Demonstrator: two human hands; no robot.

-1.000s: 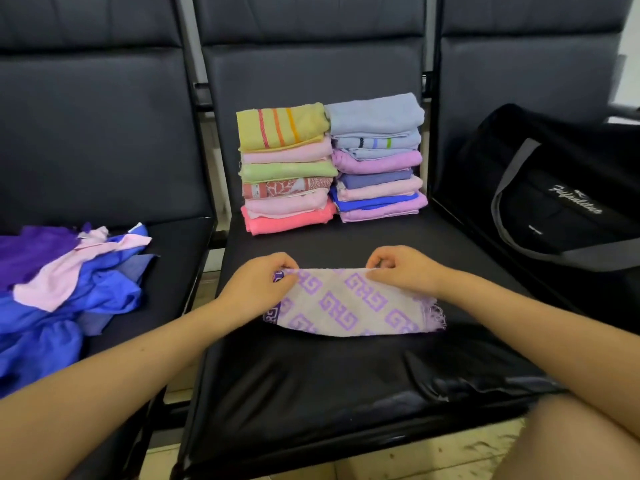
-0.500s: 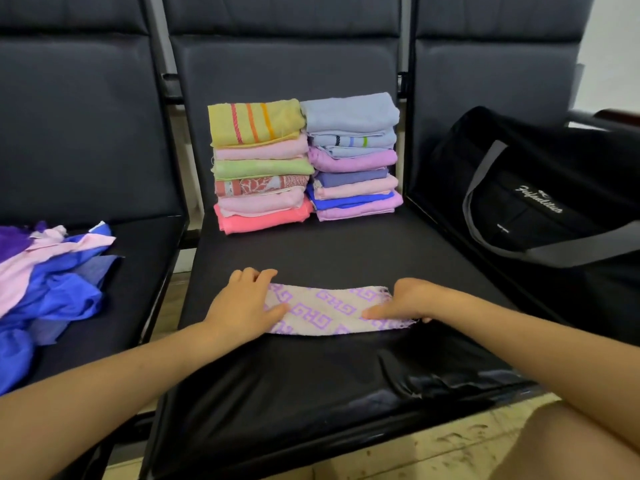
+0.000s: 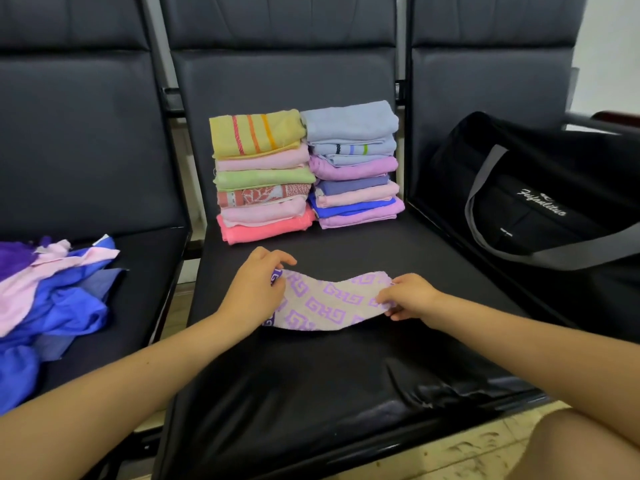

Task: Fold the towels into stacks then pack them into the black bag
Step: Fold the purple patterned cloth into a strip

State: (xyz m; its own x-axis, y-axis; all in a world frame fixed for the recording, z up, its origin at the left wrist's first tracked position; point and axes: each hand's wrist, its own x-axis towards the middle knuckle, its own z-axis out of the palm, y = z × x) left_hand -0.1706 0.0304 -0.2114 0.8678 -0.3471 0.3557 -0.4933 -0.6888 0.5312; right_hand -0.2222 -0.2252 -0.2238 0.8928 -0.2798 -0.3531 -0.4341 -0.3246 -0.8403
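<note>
At six o'clock on the middle seat (image 3: 346, 375), the left hand (image 3: 256, 289) and right hand (image 3: 408, 299) are each pinching an end of the patterned towel (image 3: 329, 303), probably bringing them together for another fold.

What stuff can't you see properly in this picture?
- Inside of the black bag: head view, its own dark side hides it.
- Loose towel pile: cut off by the left edge.
- Patterned towel ends: covered by the left hand and right hand.
- Lower towels in both folded stacks: only edges show.
</note>
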